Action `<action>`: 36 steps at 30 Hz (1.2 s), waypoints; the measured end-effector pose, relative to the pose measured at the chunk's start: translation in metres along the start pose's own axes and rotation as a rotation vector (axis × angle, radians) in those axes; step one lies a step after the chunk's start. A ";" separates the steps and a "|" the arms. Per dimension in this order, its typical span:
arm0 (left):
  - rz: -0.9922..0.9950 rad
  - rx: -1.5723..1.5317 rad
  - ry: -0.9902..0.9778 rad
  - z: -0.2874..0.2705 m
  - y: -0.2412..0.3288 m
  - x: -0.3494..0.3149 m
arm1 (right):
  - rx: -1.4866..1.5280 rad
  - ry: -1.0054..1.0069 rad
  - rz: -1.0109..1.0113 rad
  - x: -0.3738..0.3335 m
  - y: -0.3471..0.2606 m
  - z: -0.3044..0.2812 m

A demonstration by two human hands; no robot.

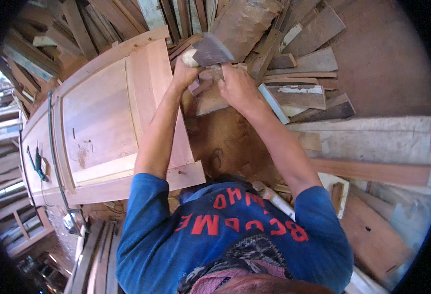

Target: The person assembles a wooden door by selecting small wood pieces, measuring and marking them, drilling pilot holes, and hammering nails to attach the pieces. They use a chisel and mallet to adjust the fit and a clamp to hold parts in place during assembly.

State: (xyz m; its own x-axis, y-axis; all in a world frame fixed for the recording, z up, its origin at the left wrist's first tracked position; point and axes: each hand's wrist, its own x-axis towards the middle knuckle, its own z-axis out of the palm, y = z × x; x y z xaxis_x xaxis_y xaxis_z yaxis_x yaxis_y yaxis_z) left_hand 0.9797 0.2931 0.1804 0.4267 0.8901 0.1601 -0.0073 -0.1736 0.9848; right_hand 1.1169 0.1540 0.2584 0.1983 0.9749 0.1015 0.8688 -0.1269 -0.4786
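A tool with a broad grey blade and a pale, rounded end is raised between my hands, beyond the panelled wooden door. My left hand is closed around its pale end. My right hand is closed at the blade's lower right corner; its inner fingers are partly hidden. A small wooden block shows below the blade, between my wrists. To the left lies the pale wooden door, with a raised frame around its panels.
A long dark bar clamp crosses the door, and a green-handled tool lies on it. Stacked boards crowd the far left. Offcuts lie to the right beside brown ground. A long plank extends rightward.
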 end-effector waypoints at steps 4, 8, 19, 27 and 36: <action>0.027 0.170 -0.008 -0.022 -0.027 0.012 | 0.076 -0.006 0.083 -0.011 -0.011 -0.019; -0.056 0.156 -0.022 -0.016 -0.010 0.003 | 0.150 0.279 -0.096 0.016 -0.059 -0.112; 0.093 0.107 0.008 -0.005 0.006 0.000 | -0.056 -0.021 0.068 0.022 -0.018 -0.008; -0.038 0.231 -0.012 -0.024 -0.023 -0.006 | 0.130 0.420 -0.211 0.032 -0.090 -0.148; -0.032 0.067 -0.131 0.001 -0.033 -0.012 | 0.003 -0.123 0.037 0.008 0.003 0.014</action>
State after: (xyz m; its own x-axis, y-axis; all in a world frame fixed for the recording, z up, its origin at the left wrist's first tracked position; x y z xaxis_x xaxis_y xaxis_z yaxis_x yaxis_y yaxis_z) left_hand 0.9757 0.2878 0.1464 0.5405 0.8336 0.1141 0.0667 -0.1776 0.9818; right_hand 1.1147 0.1636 0.2453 0.1729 0.9846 -0.0244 0.8606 -0.1631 -0.4825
